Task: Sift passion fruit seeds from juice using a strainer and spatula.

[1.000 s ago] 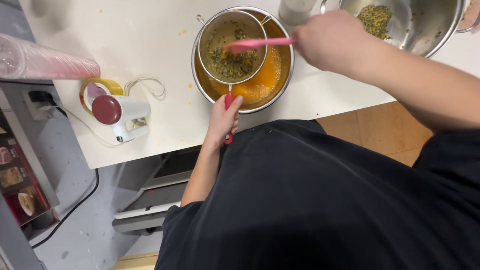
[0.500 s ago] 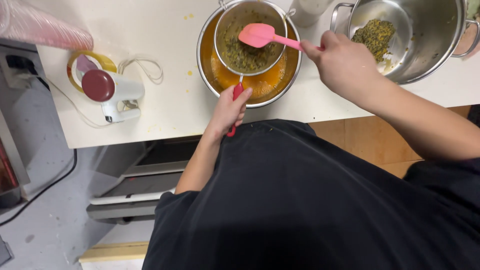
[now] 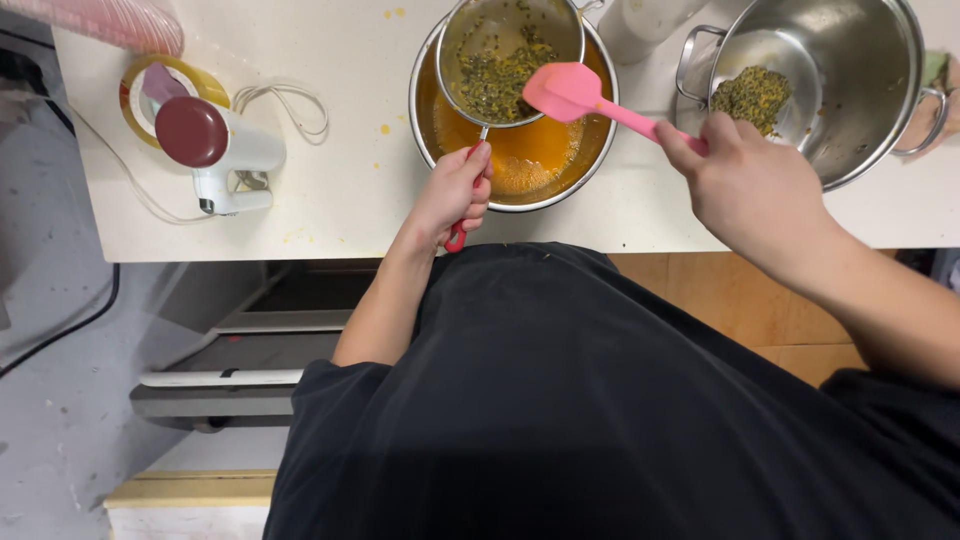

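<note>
My left hand (image 3: pixel 455 195) grips the red handle of a metal mesh strainer (image 3: pixel 505 55) that rests over a steel bowl (image 3: pixel 425 130) of orange liquid. Dark green seedy pulp lies in the strainer. My right hand (image 3: pixel 745 185) holds a pink spatula (image 3: pixel 580 95) by its handle; the blade hovers over the strainer's right rim. To the right stands a large steel pot (image 3: pixel 860 100) with a clump of the same pulp inside.
A white hand mixer (image 3: pixel 215 150) with a dark red end and a coiled cord lies on the white counter (image 3: pixel 330 190) at the left, beside a yellow ring. A pink ribbed cup stack (image 3: pixel 110 20) is at the top left. Grey floor lies below.
The spatula has lifted out of the strainer and drawn back to its right rim. My left hand keeps its hold on the strainer handle. The camera has shifted.
</note>
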